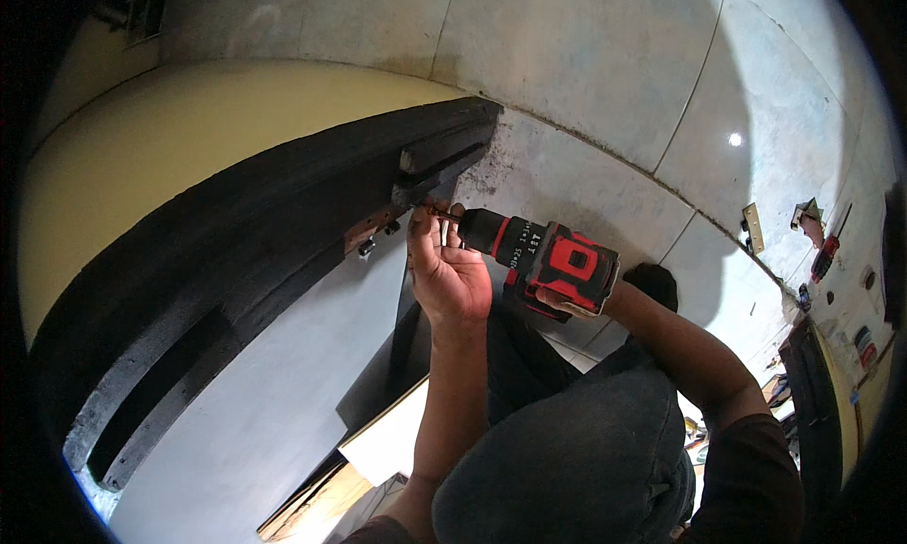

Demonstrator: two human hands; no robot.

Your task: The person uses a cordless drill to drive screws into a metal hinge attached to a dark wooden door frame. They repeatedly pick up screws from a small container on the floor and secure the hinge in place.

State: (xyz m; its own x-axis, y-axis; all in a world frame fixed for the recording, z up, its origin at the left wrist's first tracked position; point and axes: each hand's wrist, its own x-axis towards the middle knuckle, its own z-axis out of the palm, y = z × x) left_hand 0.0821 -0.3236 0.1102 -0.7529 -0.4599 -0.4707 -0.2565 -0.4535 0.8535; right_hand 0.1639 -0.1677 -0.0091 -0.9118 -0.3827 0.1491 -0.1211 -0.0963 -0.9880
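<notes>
Head view: red-and-black cordless drill [553,261] at picture centre, boxy plastic body with a ribbed black chuck, lying roughly horizontal and pointing toward 10 o'clock. Right hand [567,303] is wrapped closed around the grip, mostly hidden under the drill body. Left hand [449,270] is at 9 o'clock of the drill, fingers curled up around the bit [439,212] near the tip, steadying it; whether it pinches a screw I can't tell. Bit tip meets a small brownish metal bracket [373,229] fixed to the underside of a dark, rough-grained black wooden frame [283,204], which runs as a long curved band from 8 o'clock to 12 o'clock. Smooth grey panel [274,374] sits below the frame. Pale glossy floor tiles [605,62] lie beyond. At 3 o'clock, well apart, a red-handled screwdriver [828,251] and a flat metal hinge plate [753,228] lie on the tiles.
</notes>
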